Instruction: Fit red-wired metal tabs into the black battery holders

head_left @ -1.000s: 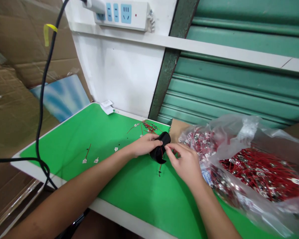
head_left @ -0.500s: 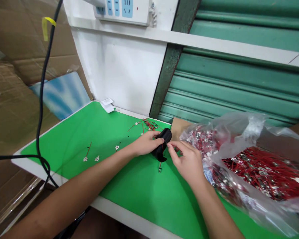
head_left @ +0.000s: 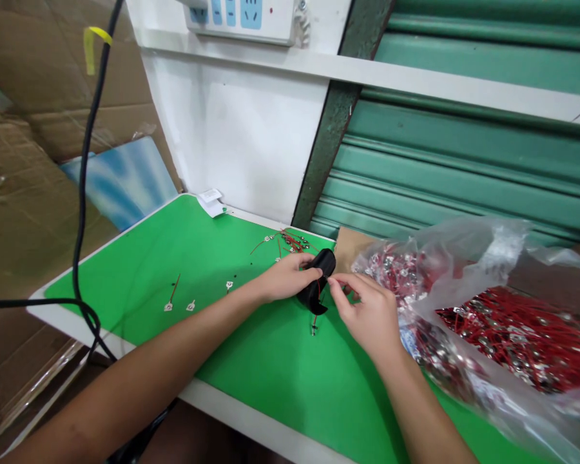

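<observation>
A black, rounded plastic housing (head_left: 325,261) with an open, curved lower end stands tilted over the green table top. My left hand (head_left: 292,277) is wrapped round its left side, thumb across the front. At its right side, my right hand (head_left: 360,303) pinches with thumb and forefinger; whatever lies between the fingertips is too small to make out. A thin red wire shows on the front of the housing. Just below it, a small metal contact piece with a red wire (head_left: 314,327) lies on the green surface.
Small metal contacts (head_left: 169,307) are scattered at the left, and a pile of red-wired contacts (head_left: 294,242) lies behind my left hand. A clear plastic bag (head_left: 464,258) full of red-wired parts fills the right side. A black cable (head_left: 80,212) hangs at the left.
Both hands keep nearly the same hold at the housing. The whole view has shifted slightly, with everything a little further right.
</observation>
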Motion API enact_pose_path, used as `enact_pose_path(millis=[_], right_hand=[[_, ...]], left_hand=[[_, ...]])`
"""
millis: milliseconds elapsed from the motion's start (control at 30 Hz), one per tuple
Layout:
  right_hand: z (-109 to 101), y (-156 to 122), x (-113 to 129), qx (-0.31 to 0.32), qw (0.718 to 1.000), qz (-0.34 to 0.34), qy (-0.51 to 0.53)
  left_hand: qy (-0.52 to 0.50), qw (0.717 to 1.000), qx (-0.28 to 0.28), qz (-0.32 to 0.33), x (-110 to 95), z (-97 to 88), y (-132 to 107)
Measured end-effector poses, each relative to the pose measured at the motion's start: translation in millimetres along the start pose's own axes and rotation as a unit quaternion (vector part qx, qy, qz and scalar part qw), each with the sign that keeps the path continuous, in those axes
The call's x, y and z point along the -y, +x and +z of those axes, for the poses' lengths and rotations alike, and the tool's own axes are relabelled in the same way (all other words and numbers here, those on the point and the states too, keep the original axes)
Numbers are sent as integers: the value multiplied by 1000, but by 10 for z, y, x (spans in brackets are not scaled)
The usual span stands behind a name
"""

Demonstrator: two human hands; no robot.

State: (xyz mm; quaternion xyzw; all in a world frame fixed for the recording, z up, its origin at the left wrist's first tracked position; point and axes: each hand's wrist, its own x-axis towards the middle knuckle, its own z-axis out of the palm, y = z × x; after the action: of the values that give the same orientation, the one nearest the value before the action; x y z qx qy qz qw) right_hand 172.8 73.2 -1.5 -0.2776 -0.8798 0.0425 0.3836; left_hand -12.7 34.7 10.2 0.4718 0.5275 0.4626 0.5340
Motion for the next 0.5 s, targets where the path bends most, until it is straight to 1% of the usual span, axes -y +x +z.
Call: enact_pose_path(millis=[100, 233, 333, 400, 500], right_hand=[[-9, 6, 8, -8, 1000, -8, -2], [14, 8, 17, -35, 999, -29, -1], [31, 7, 16, -36, 999, -36, -6], [33, 4, 10, -26, 999, -33, -6], [27, -3, -6, -4, 1000, -24, -1]], left_hand=[[-18, 1000, -2, -15, -12, 6, -2], [-63, 997, 2, -41, -43, 25, -16], [-70, 996, -7, -59, -76, 44, -28], [-48, 998, -20, -46, -93, 53, -33], [10, 999, -35, -9, -97, 59, -42]])
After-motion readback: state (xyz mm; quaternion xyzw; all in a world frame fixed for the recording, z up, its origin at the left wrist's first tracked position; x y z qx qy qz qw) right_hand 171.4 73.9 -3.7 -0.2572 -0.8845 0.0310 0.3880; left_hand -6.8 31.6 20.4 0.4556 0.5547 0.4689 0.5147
